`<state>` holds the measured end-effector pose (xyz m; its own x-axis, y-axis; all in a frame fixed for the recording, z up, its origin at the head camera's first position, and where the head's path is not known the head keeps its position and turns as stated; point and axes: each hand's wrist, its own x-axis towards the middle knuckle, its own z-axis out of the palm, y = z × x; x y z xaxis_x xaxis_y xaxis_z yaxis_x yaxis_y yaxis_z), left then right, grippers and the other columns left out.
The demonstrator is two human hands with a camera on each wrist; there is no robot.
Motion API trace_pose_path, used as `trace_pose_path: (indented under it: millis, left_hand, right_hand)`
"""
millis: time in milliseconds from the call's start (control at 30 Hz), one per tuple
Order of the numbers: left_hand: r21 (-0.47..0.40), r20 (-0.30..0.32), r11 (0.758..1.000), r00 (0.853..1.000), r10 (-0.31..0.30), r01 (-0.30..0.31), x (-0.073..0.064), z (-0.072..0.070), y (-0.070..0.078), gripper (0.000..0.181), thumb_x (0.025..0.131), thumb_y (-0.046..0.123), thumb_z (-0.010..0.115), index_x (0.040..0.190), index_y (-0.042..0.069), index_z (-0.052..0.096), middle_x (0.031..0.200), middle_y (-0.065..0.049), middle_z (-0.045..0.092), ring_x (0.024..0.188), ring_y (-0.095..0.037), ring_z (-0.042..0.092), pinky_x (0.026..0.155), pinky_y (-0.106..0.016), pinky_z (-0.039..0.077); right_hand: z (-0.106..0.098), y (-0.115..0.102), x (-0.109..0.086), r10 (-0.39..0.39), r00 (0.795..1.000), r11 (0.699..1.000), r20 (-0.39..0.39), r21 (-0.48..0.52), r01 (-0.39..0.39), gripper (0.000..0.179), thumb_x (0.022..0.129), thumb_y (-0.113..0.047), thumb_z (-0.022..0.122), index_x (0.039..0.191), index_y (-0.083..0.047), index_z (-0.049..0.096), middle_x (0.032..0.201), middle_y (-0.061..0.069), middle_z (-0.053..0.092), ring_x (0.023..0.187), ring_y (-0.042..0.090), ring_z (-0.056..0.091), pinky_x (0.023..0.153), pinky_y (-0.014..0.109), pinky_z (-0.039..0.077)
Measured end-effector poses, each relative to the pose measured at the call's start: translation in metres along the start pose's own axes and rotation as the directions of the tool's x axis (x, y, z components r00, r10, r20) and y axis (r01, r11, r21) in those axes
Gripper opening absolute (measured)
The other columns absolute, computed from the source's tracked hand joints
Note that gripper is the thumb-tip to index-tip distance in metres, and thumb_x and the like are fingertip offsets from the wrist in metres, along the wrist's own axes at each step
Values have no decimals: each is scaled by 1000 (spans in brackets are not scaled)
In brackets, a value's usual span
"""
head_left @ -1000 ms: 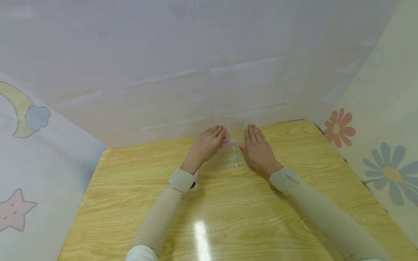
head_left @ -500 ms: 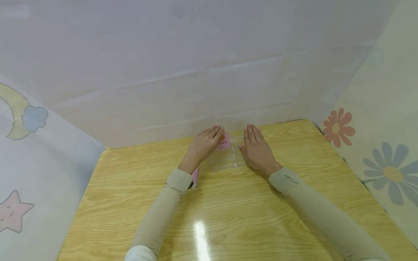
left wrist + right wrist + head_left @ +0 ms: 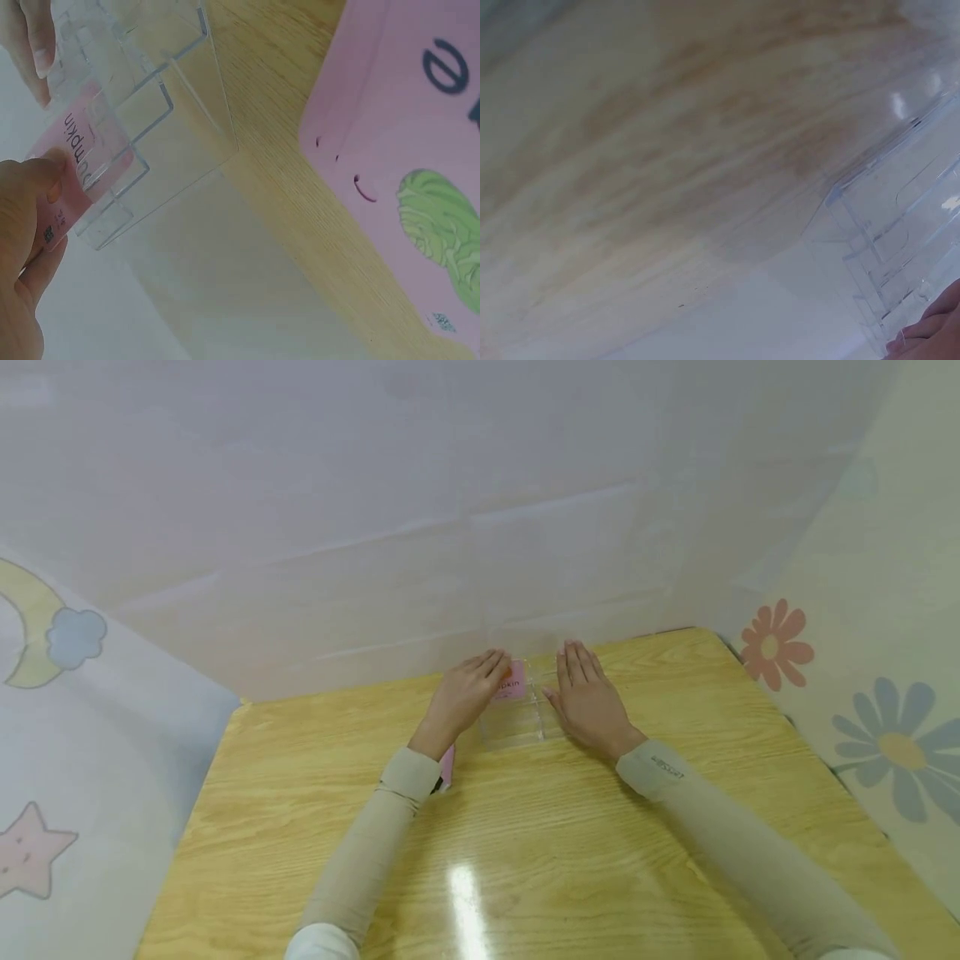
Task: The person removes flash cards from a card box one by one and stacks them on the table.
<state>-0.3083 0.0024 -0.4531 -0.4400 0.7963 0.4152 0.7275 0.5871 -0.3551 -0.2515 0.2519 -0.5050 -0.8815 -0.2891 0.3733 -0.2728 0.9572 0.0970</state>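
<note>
A clear plastic tiered card holder stands near the table's back edge. My left hand pinches a pink card printed "pumpkin" between thumb and fingers, at one of the holder's clear tiers. Part of that card is hidden by the hand in the head view. On the holder's other side, my right hand lies with fingers straight and together, at the holder's right side; the right wrist view catches only its fingertips at the lower right corner.
A pink card or stack of cards lies by my left wrist; in the left wrist view a pink card with a green leafy vegetable looms close. Behind the wooden table rises a pale wall sheet.
Over the last second the left hand has shifted slightly left, and more of the card's print shows. The right hand has stayed almost still at the holder.
</note>
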Motion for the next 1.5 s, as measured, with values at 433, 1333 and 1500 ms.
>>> trace_pose_path:
  millis: [433,1333,1500]
  left_hand:
    - [-23,-25,1000,1000,3,-3,2,-2,-1,39,104,13,65,142,4,64,141,-10,69,128,-21,70,103,-31,60]
    - [-402,129,908,989,-75,121,13,-23,-8,24,100,18,70,121,9,79,117,-5,80,97,-19,81,84,-28,66]
    - [-487,214,855,974,-78,176,19,-28,-10,22,101,16,69,119,9,80,116,-5,81,105,-20,79,91,-30,65]
  right_hand:
    - [-1,0,2,17,1000,1000,9,21,-17,75,112,-42,45,156,17,32,167,36,24,161,47,23,134,56,20]
    - [-2,-2,1,25,998,999,54,34,-27,75,112,-41,43,159,16,27,170,36,18,162,47,18,135,55,16]
    - [-1,-2,2,26,998,999,54,33,-28,76,112,-41,44,159,16,26,170,36,18,162,47,17,135,55,16]
